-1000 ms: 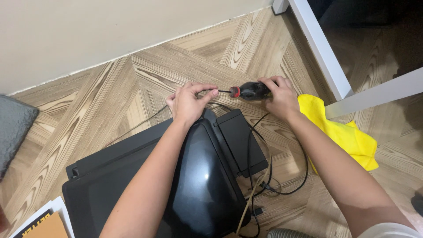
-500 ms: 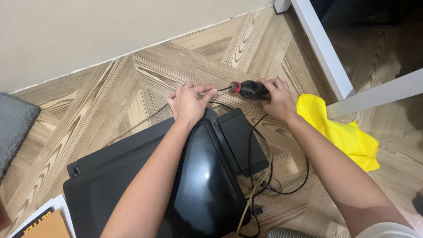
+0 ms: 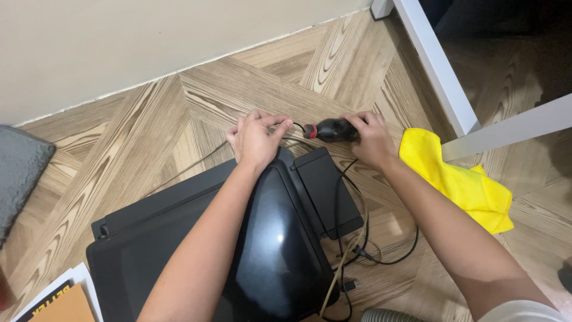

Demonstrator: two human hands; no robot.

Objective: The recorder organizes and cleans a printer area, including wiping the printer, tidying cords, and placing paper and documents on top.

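The right hand (image 3: 374, 140) is wrapped around the black handle of a screwdriver (image 3: 330, 129), fingers curled fully over its rear end. The tool lies nearly level above the wooden floor (image 3: 137, 137), its red collar and thin shaft pointing toward the left hand (image 3: 255, 140). That hand sits at the far top edge of a black printer (image 3: 196, 232), fingers bent and pinched together around something small at the shaft's tip; the tip itself is hidden behind the fingers, so what is pinched there cannot be told, though it may be a thin cable.

The printer stands on the floor and fills the lower middle of the view, with a glossy curved lid and a flat black flap (image 3: 325, 191) folded out on its right side, just below the screwdriver. Both forearms cross over the printer, and the left one covers much of its lid. Black cables (image 3: 387, 256) loop on the floor to the right of the flap, together with one pale cord.

A crumpled yellow cloth (image 3: 465, 182) lies just beside the right wrist, against a white table leg (image 3: 432, 62). A grey mat (image 3: 21, 170) shows at the left edge, books (image 3: 56, 301) at the lower left corner, and a ribbed grey hose (image 3: 387, 315) at the bottom edge.
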